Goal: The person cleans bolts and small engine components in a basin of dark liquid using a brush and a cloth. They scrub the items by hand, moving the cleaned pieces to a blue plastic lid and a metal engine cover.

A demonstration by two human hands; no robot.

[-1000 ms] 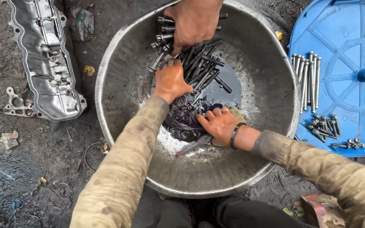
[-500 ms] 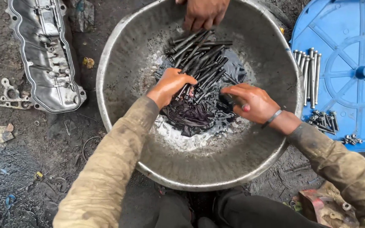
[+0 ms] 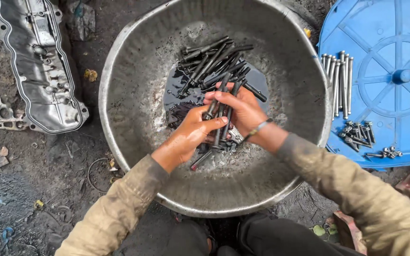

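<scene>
Gripping long black bolts [image 3: 220,114], left hand [image 3: 191,135] and right hand [image 3: 243,111] close together.

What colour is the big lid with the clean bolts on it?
The lid is bright blue, clearest in the head view.

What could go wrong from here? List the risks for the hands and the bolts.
1. Both the left hand and right hand grip a bunch of long bolts that look wet and oily; one could slip back into the metal basin.
2. Dark liquid pools in the basin, so dropped bolts might splash it.
3. Bare skin is in that grime.
</scene>
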